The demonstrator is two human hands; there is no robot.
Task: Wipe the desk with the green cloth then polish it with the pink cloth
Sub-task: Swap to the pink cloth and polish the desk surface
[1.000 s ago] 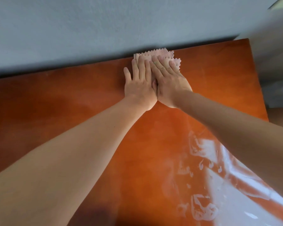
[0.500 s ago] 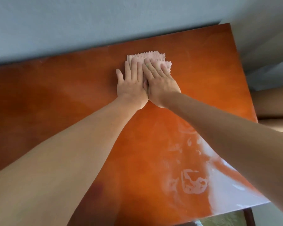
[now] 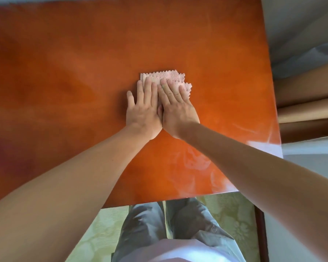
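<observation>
Pressing down with both palms side by side, I keep my left hand and right hand flat, fingers straight, on the folded pink cloth, which pokes out beyond my fingertips toward the far edge of the desk, right of its middle.

We see a pale grey wall rising behind and to the right of the counter. Against it on the right lean long brown boards, stacked one beside the other, with a crumpled pale sheet above them. Below us the floor is covered in light green, faintly patterned material. A dark wooden strip runs down the right side. Daylight glares white off the glossy surface at the near right.
</observation>
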